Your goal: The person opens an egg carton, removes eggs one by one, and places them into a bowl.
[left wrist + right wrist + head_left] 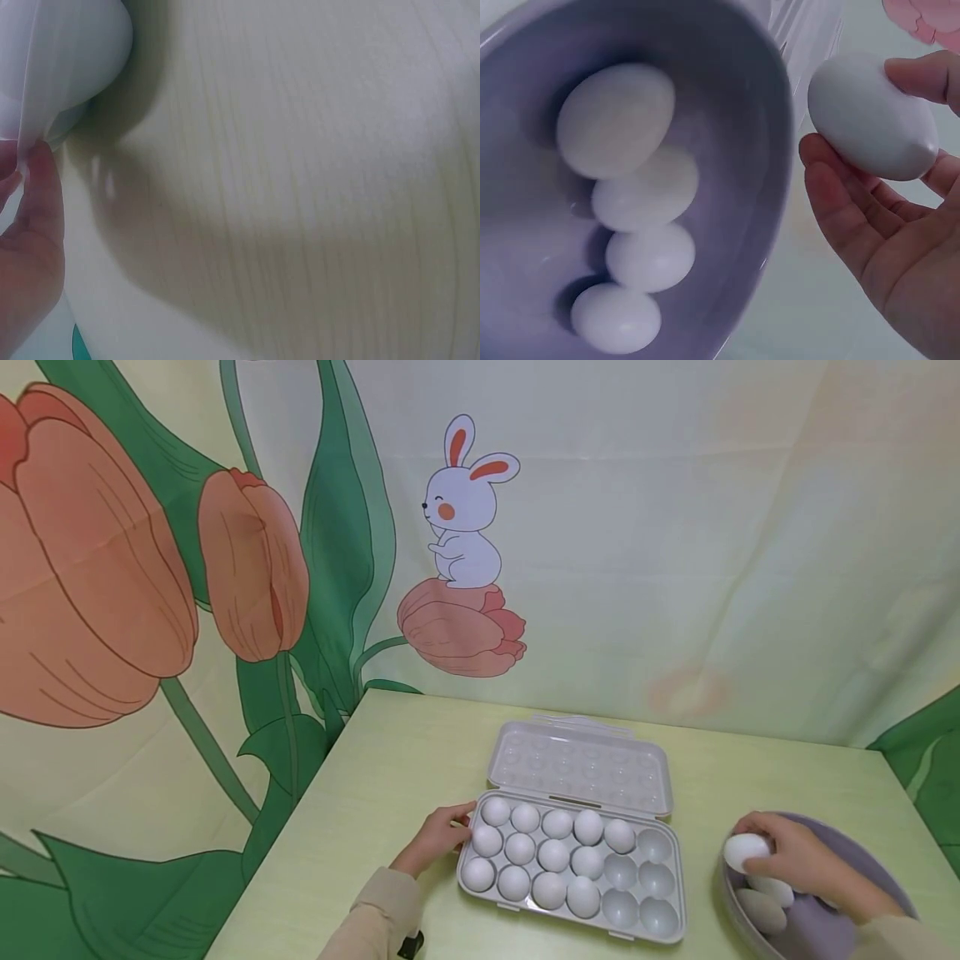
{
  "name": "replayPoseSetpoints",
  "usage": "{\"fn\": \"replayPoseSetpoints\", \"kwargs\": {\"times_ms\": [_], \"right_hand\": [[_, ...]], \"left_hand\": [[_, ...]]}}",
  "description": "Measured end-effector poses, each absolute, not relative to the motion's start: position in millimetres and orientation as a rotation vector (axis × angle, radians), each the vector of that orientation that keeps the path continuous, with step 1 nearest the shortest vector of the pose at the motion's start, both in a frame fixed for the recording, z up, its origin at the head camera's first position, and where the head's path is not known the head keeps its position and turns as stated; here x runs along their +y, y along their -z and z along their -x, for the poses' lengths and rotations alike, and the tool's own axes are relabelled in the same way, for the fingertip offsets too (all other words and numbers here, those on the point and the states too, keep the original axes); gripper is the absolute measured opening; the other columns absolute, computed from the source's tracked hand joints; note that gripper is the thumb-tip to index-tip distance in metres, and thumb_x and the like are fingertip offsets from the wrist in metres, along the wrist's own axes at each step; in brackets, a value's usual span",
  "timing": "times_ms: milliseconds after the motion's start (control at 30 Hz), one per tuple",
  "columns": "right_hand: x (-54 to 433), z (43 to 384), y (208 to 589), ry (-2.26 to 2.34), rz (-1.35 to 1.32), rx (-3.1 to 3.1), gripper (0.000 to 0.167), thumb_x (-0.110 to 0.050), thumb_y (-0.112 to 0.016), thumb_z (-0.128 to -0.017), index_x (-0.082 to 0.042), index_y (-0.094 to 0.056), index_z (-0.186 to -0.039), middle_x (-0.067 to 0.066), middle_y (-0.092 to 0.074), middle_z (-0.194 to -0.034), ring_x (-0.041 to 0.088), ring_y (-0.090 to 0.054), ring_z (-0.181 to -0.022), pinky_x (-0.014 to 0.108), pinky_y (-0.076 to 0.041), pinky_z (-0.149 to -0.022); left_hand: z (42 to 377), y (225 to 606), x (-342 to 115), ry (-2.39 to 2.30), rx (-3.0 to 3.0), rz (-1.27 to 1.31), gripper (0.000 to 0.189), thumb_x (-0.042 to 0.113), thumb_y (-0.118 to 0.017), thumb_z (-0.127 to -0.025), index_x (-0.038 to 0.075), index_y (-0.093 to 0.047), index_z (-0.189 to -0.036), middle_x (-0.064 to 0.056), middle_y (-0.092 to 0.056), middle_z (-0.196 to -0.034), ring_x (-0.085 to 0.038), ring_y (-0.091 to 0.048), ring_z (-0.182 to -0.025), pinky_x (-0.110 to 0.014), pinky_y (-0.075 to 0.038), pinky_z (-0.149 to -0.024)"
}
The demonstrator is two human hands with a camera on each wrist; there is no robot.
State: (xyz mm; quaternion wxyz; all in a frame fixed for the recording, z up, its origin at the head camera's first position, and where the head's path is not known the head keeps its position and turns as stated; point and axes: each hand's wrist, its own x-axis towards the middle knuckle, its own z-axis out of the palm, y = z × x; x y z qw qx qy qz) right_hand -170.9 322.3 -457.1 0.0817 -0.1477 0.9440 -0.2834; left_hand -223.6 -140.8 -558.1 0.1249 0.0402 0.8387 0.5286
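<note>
My right hand (795,860) holds a white egg (870,116) between thumb and fingertips, over the left rim of a grey-purple bowl (817,931). Several more eggs (634,319) lie in a row inside that bowl in the right wrist view. To the left, an egg box (573,920) stands with white eggs (553,855) filling most of its cups. Several cups (657,880) at its right end hold nothing. My left hand (438,837) pinches the box's left rim between thumb and fingers, as the left wrist view (34,225) shows up close.
The box's clear lid (581,768) lies folded back behind it on the pale yellow table (390,760). A curtain (637,568) printed with tulips and a rabbit hangs along the table's back edge. A small black object (410,945) shows by the left sleeve.
</note>
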Motion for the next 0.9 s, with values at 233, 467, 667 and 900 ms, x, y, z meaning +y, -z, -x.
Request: {"fn": "replayPoseSetpoints", "kwargs": {"times_ms": [233, 467, 667, 900], "right_hand": [[342, 165, 462, 0.852, 0.423, 2.738, 0.03, -0.019, -0.068, -0.072, -0.004, -0.057, -0.096, 0.005, -0.058, -0.089, -0.002, -0.045, -0.069, 0.02, -0.04, -0.056], [361, 161, 470, 0.912, 0.587, 2.663, 0.025, -0.013, -0.067, -0.072, -0.001, -0.056, -0.091, 0.0, -0.057, -0.077, -0.006, -0.044, -0.066, 0.019, -0.04, -0.053], [374, 158, 477, 0.942, 0.647, 2.609, 0.025, -0.008, -0.066, -0.072, 0.003, -0.054, -0.091, -0.004, -0.057, -0.078, -0.008, -0.044, -0.069, 0.019, -0.04, -0.053], [381, 154, 481, 0.993, 0.635, 2.514, 0.024, -0.009, -0.065, -0.073, 0.004, -0.054, -0.091, -0.006, -0.055, -0.076, -0.006, -0.043, -0.066, 0.018, -0.04, -0.051]], "left_hand": [[225, 560, -141, -1.547, 2.438, -0.124, 0.055, -0.005, -0.051, -0.073, 0.0, -0.045, -0.128, -0.012, -0.052, -0.088, -0.009, -0.049, -0.064, -0.026, -0.049, -0.055], [226, 560, -141, -1.534, 2.445, -0.118, 0.054, -0.005, -0.051, -0.074, 0.0, -0.045, -0.128, -0.012, -0.052, -0.088, -0.009, -0.049, -0.064, -0.027, -0.049, -0.056], [227, 561, -142, -1.544, 2.44, -0.114, 0.055, -0.005, -0.051, -0.073, 0.0, -0.045, -0.128, -0.011, -0.052, -0.087, -0.009, -0.049, -0.063, -0.026, -0.049, -0.055], [226, 559, -142, -1.549, 2.442, -0.136, 0.054, -0.005, -0.051, -0.074, 0.0, -0.045, -0.127, -0.013, -0.052, -0.088, -0.01, -0.049, -0.065, -0.026, -0.049, -0.055]]}}
